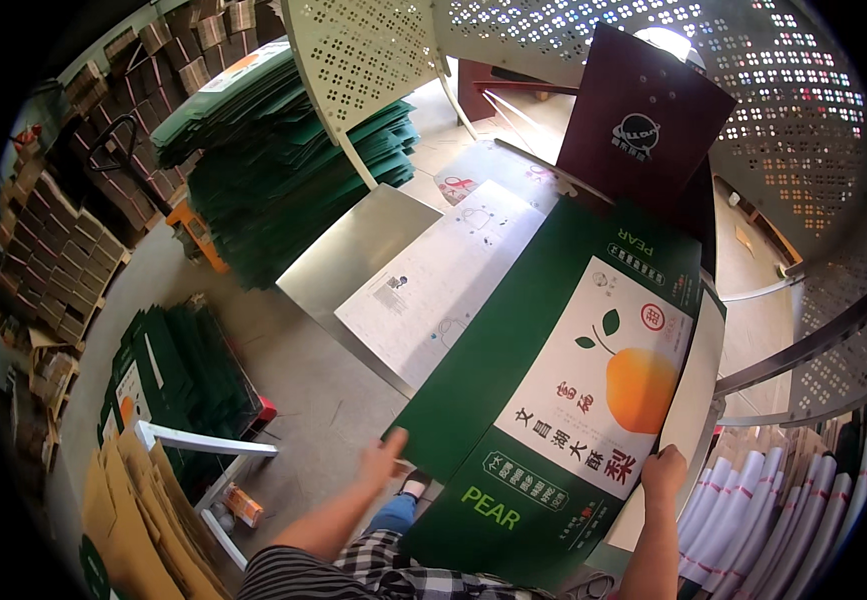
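Observation:
A large flat green cardboard box sheet (473, 390) lies slanting across the work surface before me, printed with a white panel and an orange-yellow pear. My right hand (663, 472) grips its near right edge, fingers curled around the border. At the sheet's left corner is my left hand (378, 468), thumb and fingers apart, touching the edge. Beneath the sheet's right side a pale board (698, 365) shows. To the left lies a white printed sheet (443, 275) on a metal plate (353, 245).
A dark red machine panel (643, 110) stands at the far end, by perforated cream guards (363, 60). Green sheets (283, 180) are stacked at the far left, with a smaller stack (188, 385) nearer. Brown cardboard (138, 520) stands lower left; white bundles (743, 510) sit lower right.

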